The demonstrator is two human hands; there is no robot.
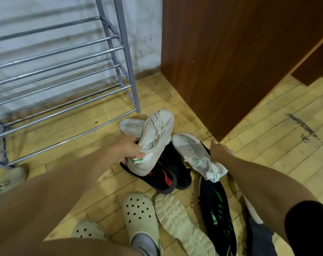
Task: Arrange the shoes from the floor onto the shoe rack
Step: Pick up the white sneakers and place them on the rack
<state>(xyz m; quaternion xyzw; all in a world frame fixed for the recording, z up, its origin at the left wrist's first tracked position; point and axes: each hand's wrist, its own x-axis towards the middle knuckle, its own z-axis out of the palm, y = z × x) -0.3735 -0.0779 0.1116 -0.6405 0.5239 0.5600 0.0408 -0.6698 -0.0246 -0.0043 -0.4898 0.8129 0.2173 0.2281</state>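
Left grip (131,148): closed on a white sneaker (153,141)
Right grip (219,152): closed on its mate (195,154)
Shoe rack (61,71): bare bars in view
Left: floor pile

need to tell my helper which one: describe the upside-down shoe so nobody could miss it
Start at the wooden door and come down through the shoe pile toward the camera. Beside the cream clog lies the overturned shoe, the only one showing its pale ridged sole.
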